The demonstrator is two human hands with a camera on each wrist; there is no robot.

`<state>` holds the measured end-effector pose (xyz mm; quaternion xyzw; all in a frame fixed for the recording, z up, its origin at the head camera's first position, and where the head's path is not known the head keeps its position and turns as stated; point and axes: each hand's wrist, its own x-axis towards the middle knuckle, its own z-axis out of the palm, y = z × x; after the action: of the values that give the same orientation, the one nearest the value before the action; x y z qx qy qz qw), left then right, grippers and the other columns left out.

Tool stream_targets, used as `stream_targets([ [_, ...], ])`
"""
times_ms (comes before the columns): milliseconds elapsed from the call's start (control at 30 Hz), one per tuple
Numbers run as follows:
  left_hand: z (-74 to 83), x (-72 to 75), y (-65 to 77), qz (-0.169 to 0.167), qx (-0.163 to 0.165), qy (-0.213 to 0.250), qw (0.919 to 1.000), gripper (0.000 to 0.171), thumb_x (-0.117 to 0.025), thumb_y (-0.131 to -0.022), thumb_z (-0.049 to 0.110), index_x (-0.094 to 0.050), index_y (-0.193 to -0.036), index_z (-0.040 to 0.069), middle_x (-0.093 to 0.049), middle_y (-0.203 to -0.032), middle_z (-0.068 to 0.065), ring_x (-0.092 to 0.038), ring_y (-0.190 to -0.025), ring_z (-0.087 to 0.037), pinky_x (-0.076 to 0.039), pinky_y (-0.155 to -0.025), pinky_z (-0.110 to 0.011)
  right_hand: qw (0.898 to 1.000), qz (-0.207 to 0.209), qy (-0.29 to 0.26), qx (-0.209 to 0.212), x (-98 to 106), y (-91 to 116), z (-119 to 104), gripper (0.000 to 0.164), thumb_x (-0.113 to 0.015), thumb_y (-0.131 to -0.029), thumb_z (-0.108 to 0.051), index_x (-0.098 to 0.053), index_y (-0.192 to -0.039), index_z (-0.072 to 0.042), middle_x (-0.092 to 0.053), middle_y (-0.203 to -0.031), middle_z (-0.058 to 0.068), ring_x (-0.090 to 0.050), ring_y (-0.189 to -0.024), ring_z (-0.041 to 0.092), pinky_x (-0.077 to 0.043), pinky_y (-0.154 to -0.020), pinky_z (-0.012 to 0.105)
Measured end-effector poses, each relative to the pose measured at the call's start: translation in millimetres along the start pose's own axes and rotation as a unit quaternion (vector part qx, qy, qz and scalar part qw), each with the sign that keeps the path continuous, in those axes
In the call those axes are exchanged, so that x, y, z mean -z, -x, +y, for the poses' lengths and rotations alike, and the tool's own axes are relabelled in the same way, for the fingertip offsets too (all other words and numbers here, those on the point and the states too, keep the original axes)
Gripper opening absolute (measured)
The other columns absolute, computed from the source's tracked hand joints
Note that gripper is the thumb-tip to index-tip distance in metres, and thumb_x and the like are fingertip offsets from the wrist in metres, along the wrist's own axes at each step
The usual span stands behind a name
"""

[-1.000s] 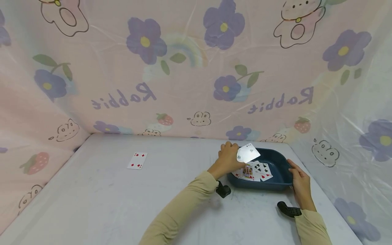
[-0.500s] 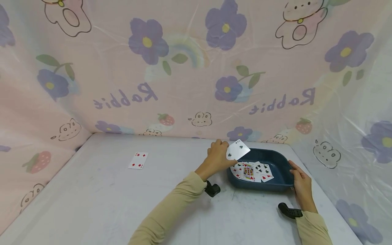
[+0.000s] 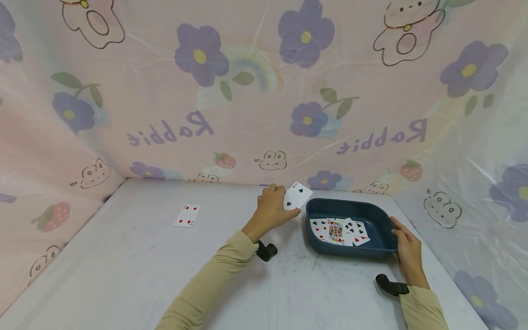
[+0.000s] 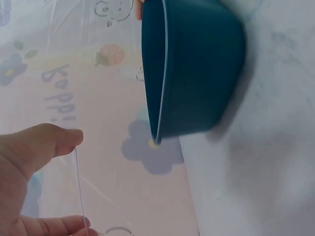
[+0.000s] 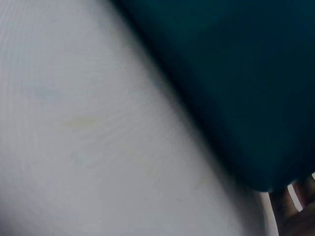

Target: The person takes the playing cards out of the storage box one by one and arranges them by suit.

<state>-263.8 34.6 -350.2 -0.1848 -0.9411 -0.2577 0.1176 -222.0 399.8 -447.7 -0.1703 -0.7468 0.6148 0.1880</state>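
My left hand (image 3: 270, 211) holds a playing card (image 3: 298, 195), the two of spades, by its edges between thumb and fingers. It is up in the air just left of the dark blue plastic basin (image 3: 350, 251). In the left wrist view the card (image 4: 80, 184) shows nearly edge-on, apart from the basin (image 4: 202, 69). My right hand (image 3: 408, 247) grips the basin's right end at the rim. Inside the basin, several face-up cards (image 3: 336, 230) overlap, a king of hearts among them. The right wrist view shows mostly the basin's dark outer wall (image 5: 246, 88).
A diamonds card (image 3: 187, 215) lies face up toward the left on the white-covered table (image 3: 123, 256). Patterned sheeting (image 3: 247, 101) with flowers and rabbits rises behind the table and on both sides. Black wrist devices (image 3: 392, 285) sit at both sleeves.
My left hand has moved left with the two of spades, from over the basin's left part to beside it. The right hand keeps its grip on the basin, which stays in place.
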Motion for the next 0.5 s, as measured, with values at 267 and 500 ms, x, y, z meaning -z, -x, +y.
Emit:
stream_targets([
  [267,-20.7,8.2,8.5,0.032,0.008,-0.031,0.9990,0.064,-0.078,-0.077,0.049,-0.059,-0.113,-0.001,-0.055,-0.100,-0.011,-0.048,-0.085,-0.024,-0.041,-0.070,-0.038,1.000,-0.001,-0.007,-0.013,0,0,-1,0.046,-0.035,-0.103,-0.017,-0.038,-0.148,-0.009,-0.032,-0.153,0.000,-0.020,-0.142,0.010,-0.014,-0.113,0.031],
  [500,-36.1,15.2,18.5,0.065,0.016,-0.070,0.9953,0.062,-0.076,-0.076,0.053,-0.060,-0.105,0.000,-0.054,-0.087,-0.008,-0.049,-0.076,-0.022,-0.041,-0.064,-0.037,0.999,-0.008,-0.029,-0.022,0,1,-3,0.046,-0.036,-0.103,-0.017,-0.038,-0.148,-0.009,-0.031,-0.154,-0.001,-0.020,-0.142,0.009,-0.016,-0.111,0.028],
])
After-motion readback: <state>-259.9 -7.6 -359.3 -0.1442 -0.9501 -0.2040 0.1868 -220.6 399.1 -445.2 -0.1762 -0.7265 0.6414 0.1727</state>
